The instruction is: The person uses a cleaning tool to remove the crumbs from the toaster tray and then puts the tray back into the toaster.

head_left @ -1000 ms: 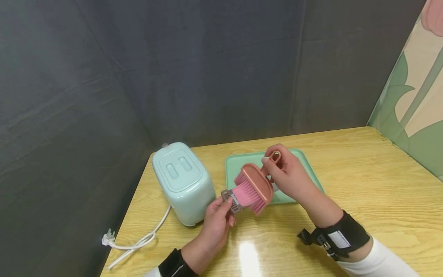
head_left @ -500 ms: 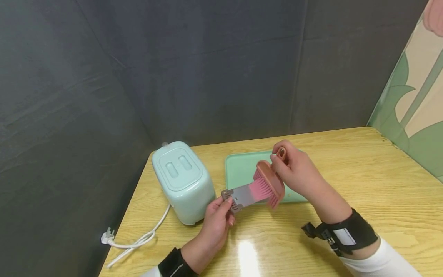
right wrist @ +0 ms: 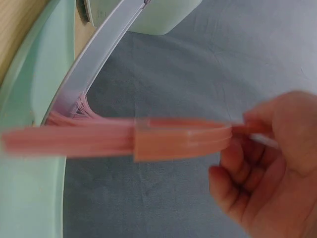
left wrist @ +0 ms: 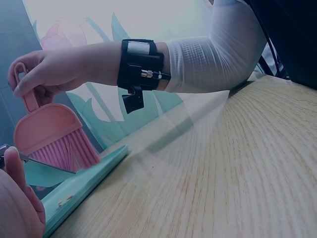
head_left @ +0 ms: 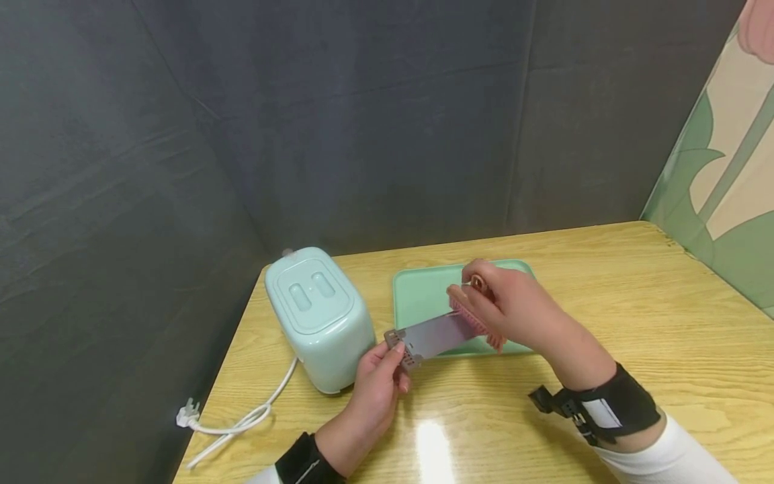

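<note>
My left hand (head_left: 377, 386) pinches the slotted grey end of a flat metal crumb tray (head_left: 431, 335), tilted down to the right above a green tray (head_left: 423, 289). My right hand (head_left: 514, 302) grips the looped handle of a pink brush (left wrist: 49, 128). In the head view that hand hides most of the brush. Its bristles (right wrist: 79, 141) touch the crumb tray's far end, bending against the metal in the right wrist view. A few small crumbs (left wrist: 64, 200) lie on the green tray in the left wrist view.
A pale blue toaster (head_left: 320, 316) with a lid on top stands left of the hands. Its white cord (head_left: 248, 422) and plug (head_left: 189, 413) lie at the table's left side. Dark cloth (head_left: 375, 134) hangs behind the wooden table (head_left: 635, 302).
My right hand has swept the brush rightward along the crumb tray to its far end, uncovering the metal, and dipped slightly. My left hand has stayed almost still.
</note>
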### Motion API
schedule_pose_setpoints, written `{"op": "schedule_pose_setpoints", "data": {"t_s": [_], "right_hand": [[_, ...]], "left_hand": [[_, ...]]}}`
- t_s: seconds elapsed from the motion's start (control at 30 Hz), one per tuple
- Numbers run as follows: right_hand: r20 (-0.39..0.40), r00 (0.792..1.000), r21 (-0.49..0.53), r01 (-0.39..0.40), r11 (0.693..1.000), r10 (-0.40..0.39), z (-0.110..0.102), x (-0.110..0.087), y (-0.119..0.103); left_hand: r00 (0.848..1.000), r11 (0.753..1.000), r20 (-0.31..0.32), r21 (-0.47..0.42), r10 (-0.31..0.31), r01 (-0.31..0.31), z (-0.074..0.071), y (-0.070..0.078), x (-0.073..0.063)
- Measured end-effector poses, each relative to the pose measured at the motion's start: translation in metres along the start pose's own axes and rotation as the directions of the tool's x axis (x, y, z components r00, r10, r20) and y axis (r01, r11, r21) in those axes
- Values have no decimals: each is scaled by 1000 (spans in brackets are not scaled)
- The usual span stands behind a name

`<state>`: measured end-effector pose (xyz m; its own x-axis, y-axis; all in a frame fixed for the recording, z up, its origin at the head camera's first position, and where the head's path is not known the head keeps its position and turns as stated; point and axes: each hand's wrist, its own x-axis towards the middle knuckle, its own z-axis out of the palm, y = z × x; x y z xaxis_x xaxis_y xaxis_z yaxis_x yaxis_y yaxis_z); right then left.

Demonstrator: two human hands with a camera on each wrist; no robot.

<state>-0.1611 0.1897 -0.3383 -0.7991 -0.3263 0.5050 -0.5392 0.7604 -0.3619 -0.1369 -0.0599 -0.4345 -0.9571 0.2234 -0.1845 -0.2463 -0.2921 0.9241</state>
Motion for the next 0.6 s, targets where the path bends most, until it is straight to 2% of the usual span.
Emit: {"op": "schedule_pose_setpoints", "data": {"t_s": [0.07,0.17,0.3,0.37,0.43,0.5,0.57,0.6], "right_hand": [[-27,993,-22,113,993,-113,3,0,0],[-68,966,-63,245,967,-249,6,1,0],[-127,932,-43,337,940,-340,2,3,1],[-196,908,-48,368,928,-370,-1,3,2],[-287,884,-50,372,927,-370,-4,3,3],[-398,857,-14,352,936,-328,-6,2,2],[-486,839,119,339,933,-243,-8,1,1],[-515,836,215,341,915,-191,-9,0,0]], "left_hand": [[1000,1000,-15,-8,2,-2,0,0,0],[999,1000,-36,-21,3,-4,-1,0,2],[999,1000,-45,-28,4,-6,-3,0,3],[999,1000,-49,-29,9,-11,-3,0,3],[999,1000,-52,-25,12,-13,-3,1,2],[998,1000,-55,-20,10,-11,-2,2,2],[998,1000,-55,-16,7,-8,-2,3,2],[999,1000,-54,-16,5,-6,-1,3,2]]}}
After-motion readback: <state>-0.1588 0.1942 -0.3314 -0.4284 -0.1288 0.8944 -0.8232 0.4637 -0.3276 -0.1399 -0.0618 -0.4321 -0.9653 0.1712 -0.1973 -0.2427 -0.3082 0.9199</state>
